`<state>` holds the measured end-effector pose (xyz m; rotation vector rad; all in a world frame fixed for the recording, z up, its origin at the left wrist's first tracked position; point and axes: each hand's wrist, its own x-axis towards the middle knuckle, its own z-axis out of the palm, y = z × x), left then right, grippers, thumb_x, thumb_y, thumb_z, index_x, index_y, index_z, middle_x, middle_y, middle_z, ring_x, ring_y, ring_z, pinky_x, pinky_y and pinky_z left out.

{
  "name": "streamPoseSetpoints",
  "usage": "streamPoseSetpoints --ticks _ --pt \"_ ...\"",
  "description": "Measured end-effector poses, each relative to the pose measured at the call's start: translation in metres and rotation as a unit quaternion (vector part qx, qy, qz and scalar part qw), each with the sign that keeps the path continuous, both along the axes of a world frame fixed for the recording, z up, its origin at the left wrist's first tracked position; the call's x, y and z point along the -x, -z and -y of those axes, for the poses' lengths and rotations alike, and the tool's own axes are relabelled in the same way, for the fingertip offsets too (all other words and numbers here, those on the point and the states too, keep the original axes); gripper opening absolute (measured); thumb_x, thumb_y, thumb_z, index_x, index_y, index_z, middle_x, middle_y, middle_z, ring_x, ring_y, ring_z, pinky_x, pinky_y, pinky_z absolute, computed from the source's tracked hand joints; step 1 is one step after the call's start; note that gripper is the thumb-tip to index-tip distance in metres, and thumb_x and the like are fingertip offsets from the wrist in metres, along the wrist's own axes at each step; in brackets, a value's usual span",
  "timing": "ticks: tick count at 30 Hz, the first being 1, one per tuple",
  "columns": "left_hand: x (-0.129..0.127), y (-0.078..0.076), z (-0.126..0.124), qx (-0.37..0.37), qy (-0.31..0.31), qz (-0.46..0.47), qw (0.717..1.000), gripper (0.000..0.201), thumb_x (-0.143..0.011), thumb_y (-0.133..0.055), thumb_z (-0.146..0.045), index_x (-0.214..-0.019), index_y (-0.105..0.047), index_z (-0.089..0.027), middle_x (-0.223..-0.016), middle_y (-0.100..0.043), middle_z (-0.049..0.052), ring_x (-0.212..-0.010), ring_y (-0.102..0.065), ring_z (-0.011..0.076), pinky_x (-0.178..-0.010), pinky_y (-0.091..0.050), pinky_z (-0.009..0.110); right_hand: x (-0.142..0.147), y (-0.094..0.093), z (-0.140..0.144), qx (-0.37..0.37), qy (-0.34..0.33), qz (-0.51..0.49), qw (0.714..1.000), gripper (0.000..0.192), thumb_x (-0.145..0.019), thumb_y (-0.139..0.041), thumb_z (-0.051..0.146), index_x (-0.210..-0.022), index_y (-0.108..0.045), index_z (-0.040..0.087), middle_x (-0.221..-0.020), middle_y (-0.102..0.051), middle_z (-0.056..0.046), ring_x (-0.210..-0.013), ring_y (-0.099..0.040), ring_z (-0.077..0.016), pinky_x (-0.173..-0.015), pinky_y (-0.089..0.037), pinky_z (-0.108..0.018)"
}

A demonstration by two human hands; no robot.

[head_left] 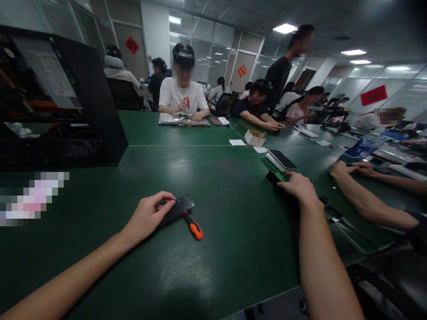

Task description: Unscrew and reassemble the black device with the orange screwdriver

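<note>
My left hand (151, 215) is closed on the near end of a flat dark rectangular piece (183, 205), perhaps a cover or panel. A screwdriver (194, 228) with an orange and black handle lies by that piece, its tip end hidden at the piece's edge. Out to the right, my right hand (302, 186) has its fingers at a small black box (272, 177) with something green showing inside. My fingers reach over the box's near side, and their undersides are hidden. Just beyond the box lies a white block with a dark top (282, 160).
A large black computer case (100, 111) stands at left on the green table (233, 249). A small open carton (255, 138) and paper slips (237, 142) lie farther back. At right are another person's hands (343, 171) and a water bottle (367, 144). A person opposite holds an orange-handled tool.
</note>
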<state>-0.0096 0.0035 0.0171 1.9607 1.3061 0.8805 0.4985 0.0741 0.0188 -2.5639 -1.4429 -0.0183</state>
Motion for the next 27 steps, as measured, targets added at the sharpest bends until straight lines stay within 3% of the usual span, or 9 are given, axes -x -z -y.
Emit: streamPoseSetpoints --ticks 4,10,14,17,18,20,23,25,27 --pt "-0.006 0.001 -0.002 -0.012 -0.004 0.012 1.000 0.030 -0.091 -0.058 -0.045 -0.095 -0.071 -0.018 -0.077 -0.070 0.003 -0.061 -0.063 0.0167 -0.053 -0.046 0.024 0.002 0.002 0.000 0.010 -0.007 -0.020 1.000 0.061 -0.072 -0.073 0.038 -0.129 -0.069 0.014 -0.114 -0.073 -0.022 -0.099 -0.071 -0.0365 -0.080 -0.054 -0.043" --pt "-0.020 0.009 -0.004 0.110 -0.058 0.137 0.983 0.038 -0.086 -0.064 -0.052 -0.101 -0.063 -0.018 -0.087 -0.071 0.003 -0.035 -0.054 0.0080 -0.033 -0.035 0.019 0.014 -0.011 0.008 -0.051 -0.020 -0.051 0.997 0.053 -0.068 -0.076 0.031 -0.117 -0.072 0.009 -0.108 -0.072 -0.025 -0.101 -0.069 -0.0401 -0.086 -0.053 -0.050" --pt "-0.026 0.011 -0.008 0.133 -0.051 0.203 0.969 0.038 -0.082 -0.069 -0.051 -0.099 -0.061 -0.018 -0.083 -0.070 0.001 -0.032 -0.046 0.0042 -0.031 -0.033 0.017 0.067 -0.024 0.007 -0.184 -0.115 -0.081 0.973 0.051 -0.089 -0.057 0.038 -0.129 -0.062 0.008 -0.132 -0.060 -0.026 -0.122 -0.059 -0.0360 -0.103 -0.046 -0.051" --pt "-0.026 0.013 -0.010 0.151 -0.016 0.221 0.964 0.041 -0.079 -0.072 -0.050 -0.102 -0.060 -0.017 -0.087 -0.070 0.002 -0.039 -0.051 0.0055 -0.035 -0.041 0.019 0.138 -0.021 0.012 -0.207 -0.247 -0.163 0.932 0.048 -0.099 -0.042 0.049 -0.126 -0.063 0.016 -0.123 -0.069 -0.015 -0.105 -0.068 -0.0235 -0.092 -0.055 -0.037" --pt "-0.025 0.014 -0.009 0.151 -0.005 0.216 0.964 0.042 -0.079 -0.073 -0.049 -0.103 -0.060 -0.017 -0.090 -0.070 0.003 -0.041 -0.053 0.0061 -0.037 -0.043 0.019 0.164 -0.016 0.016 -0.191 -0.298 -0.211 0.911 0.049 -0.100 -0.038 0.052 -0.124 -0.064 0.018 -0.118 -0.071 -0.012 -0.096 -0.070 -0.0201 -0.083 -0.057 -0.033" --pt "-0.024 0.015 -0.007 0.146 0.016 0.202 0.968 0.040 -0.080 -0.074 -0.046 -0.105 -0.061 -0.017 -0.096 -0.071 0.004 -0.045 -0.057 0.0075 -0.040 -0.047 0.021 0.211 -0.003 0.030 -0.104 -0.402 -0.448 0.792 0.057 -0.099 -0.038 0.059 -0.123 -0.063 0.015 -0.118 -0.070 -0.015 -0.088 -0.072 -0.0197 -0.075 -0.059 -0.033" --pt "-0.023 0.014 -0.001 0.115 0.054 0.168 0.978 0.031 -0.085 -0.071 -0.040 -0.106 -0.063 -0.019 -0.094 -0.072 0.004 -0.049 -0.061 0.0101 -0.047 -0.051 0.023 0.258 0.014 0.053 0.073 -0.432 -0.606 0.664 0.065 -0.095 -0.042 0.070 -0.113 -0.067 0.013 -0.101 -0.074 -0.014 -0.071 -0.071 -0.0160 -0.065 -0.058 -0.030" --pt "-0.024 0.012 0.003 0.052 0.073 0.119 0.989 0.024 -0.088 -0.068 -0.036 -0.104 -0.066 -0.019 -0.091 -0.073 0.003 -0.059 -0.066 0.0137 -0.056 -0.054 0.026 0.272 0.020 0.064 0.171 -0.425 -0.648 0.609 0.066 -0.093 -0.045 0.072 -0.104 -0.069 0.011 -0.088 -0.074 -0.012 -0.062 -0.068 -0.0139 -0.057 -0.055 -0.026" --pt "-0.024 0.011 0.006 -0.039 0.091 0.057 0.993 0.017 -0.090 -0.066 -0.032 -0.102 -0.068 -0.020 -0.092 -0.073 0.004 -0.074 -0.070 0.0179 -0.071 -0.057 0.029 0.276 0.020 0.069 0.225 -0.416 -0.669 0.573 0.062 -0.093 -0.049 0.069 -0.095 -0.069 0.011 -0.083 -0.074 -0.011 -0.058 -0.066 -0.0122 -0.052 -0.051 -0.022"
